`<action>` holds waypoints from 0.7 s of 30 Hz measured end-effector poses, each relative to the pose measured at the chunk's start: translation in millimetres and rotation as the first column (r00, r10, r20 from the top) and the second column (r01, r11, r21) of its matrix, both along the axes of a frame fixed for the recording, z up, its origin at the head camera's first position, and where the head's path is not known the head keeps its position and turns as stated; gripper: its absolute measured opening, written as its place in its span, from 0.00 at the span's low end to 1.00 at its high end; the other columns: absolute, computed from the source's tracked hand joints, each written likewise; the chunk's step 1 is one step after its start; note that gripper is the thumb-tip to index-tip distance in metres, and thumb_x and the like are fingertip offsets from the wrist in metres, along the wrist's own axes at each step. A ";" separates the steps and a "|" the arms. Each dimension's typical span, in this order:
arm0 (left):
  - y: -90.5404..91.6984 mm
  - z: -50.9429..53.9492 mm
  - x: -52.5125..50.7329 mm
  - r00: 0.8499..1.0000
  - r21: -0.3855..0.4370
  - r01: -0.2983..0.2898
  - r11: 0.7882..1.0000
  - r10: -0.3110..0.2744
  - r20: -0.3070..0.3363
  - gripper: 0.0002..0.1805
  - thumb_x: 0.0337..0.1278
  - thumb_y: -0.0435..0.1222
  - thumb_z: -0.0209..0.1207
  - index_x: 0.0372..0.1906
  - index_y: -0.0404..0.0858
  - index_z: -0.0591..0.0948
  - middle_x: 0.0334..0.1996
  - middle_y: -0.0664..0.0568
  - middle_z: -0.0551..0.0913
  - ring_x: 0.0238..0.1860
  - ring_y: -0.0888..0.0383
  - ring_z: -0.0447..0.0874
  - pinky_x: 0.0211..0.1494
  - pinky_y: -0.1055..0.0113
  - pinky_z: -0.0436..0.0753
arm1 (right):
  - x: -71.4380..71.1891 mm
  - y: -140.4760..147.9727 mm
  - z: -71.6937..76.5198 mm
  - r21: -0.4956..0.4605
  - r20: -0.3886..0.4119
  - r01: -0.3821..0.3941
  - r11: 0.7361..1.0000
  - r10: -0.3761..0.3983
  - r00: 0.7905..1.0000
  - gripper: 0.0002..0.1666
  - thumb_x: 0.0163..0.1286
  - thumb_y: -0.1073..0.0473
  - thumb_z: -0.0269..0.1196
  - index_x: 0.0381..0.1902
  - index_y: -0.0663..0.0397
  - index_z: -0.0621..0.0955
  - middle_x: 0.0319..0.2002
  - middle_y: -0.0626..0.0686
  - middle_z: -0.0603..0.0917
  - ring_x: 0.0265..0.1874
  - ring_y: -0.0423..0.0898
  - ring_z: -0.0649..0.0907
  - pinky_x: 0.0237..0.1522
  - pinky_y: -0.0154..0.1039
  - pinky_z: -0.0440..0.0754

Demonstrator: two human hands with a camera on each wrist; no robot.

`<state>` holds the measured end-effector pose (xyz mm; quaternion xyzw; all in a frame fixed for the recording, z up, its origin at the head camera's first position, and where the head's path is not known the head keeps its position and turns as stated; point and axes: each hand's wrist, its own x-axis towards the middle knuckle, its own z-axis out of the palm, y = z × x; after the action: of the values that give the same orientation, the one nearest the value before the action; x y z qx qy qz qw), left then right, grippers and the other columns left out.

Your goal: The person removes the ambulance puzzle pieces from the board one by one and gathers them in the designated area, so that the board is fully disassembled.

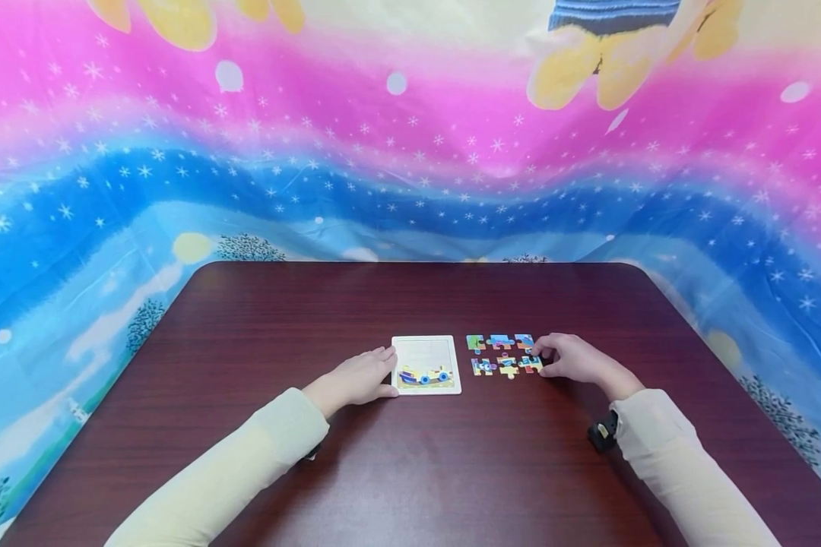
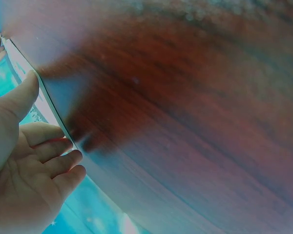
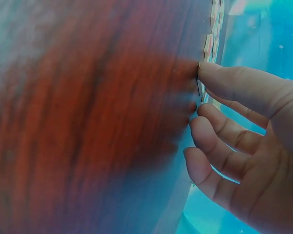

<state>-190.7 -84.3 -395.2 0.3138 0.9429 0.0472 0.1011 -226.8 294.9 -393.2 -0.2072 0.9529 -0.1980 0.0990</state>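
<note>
A square picture board (image 1: 424, 349) lies flat on the dark red-brown bench (image 1: 424, 471), close to the middle. It has a white edge. Along its near part is a yellow and purple car with blue wheels, and the far part is pale and plain.

Just to the right of the board lie six puzzle pieces (image 1: 500, 342) in two rows, three far and three near. The far left one is green and blue, the far middle one is mostly blue, and the far right one has blue and orange on it. The near middle one is mostly yellow.

The left hand (image 1: 359, 378) is spread, with its fingers nearly straight. It touches the left side of the board, with its thumb by the near left corner. The right hand (image 1: 578, 359) is at the right end of the puzzle pieces. Its thumb and pointing finger bend in and pinch the near right piece (image 1: 530, 363). The other fingers curl loosely beside them.

Both arms have pale sleeves (image 1: 684, 456). A small black thing (image 1: 601, 431) sits on the right wrist. Behind the far side of the bench hangs a bright cloth (image 1: 410, 152), pink and blue, with white snowflakes.
</note>
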 end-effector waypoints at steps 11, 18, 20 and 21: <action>0.6 -0.1 -0.2 1.000 -0.013 0.004 1.000 -0.004 -0.005 0.36 0.60 0.48 0.56 0.63 0.26 0.64 0.65 0.37 0.61 0.66 0.45 0.57 0.67 0.58 0.59 | 0.1 -1.2 2.7 -0.021 0.002 0.006 1.000 -0.006 1.000 0.15 0.54 0.65 0.68 0.41 0.59 0.80 0.35 0.52 0.78 0.34 0.50 0.76 0.34 0.44 0.77; 0.4 0.7 0.2 1.000 -0.002 0.003 1.000 -0.003 -0.002 0.35 0.59 0.48 0.57 0.62 0.26 0.65 0.64 0.37 0.62 0.65 0.44 0.58 0.67 0.57 0.59 | 0.3 -13.9 14.8 -0.087 -0.054 -0.057 0.995 0.053 0.997 0.16 0.55 0.67 0.66 0.43 0.63 0.79 0.34 0.54 0.79 0.32 0.48 0.77 0.30 0.39 0.78; 0.3 0.3 -0.2 1.000 -0.006 0.003 1.000 -0.003 -0.005 0.35 0.59 0.48 0.56 0.63 0.26 0.65 0.65 0.37 0.61 0.65 0.44 0.58 0.67 0.58 0.59 | 0.6 -21.7 18.7 -0.101 -0.060 -0.066 0.993 0.060 0.996 0.17 0.56 0.67 0.66 0.44 0.63 0.78 0.34 0.55 0.79 0.31 0.47 0.77 0.29 0.39 0.78; 0.2 0.1 -0.3 1.000 -0.004 0.002 1.000 -0.002 -0.005 0.35 0.59 0.48 0.57 0.63 0.26 0.65 0.65 0.37 0.61 0.65 0.44 0.58 0.67 0.58 0.59 | 0.8 -26.0 20.5 -0.111 -0.057 -0.070 0.991 0.064 0.996 0.17 0.56 0.67 0.66 0.45 0.64 0.78 0.35 0.55 0.78 0.31 0.47 0.77 0.29 0.38 0.78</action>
<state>-191.0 -84.1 -395.2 0.3145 0.9430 0.0441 0.0993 -226.0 268.9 -372.7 -0.2495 0.9350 -0.2427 0.0684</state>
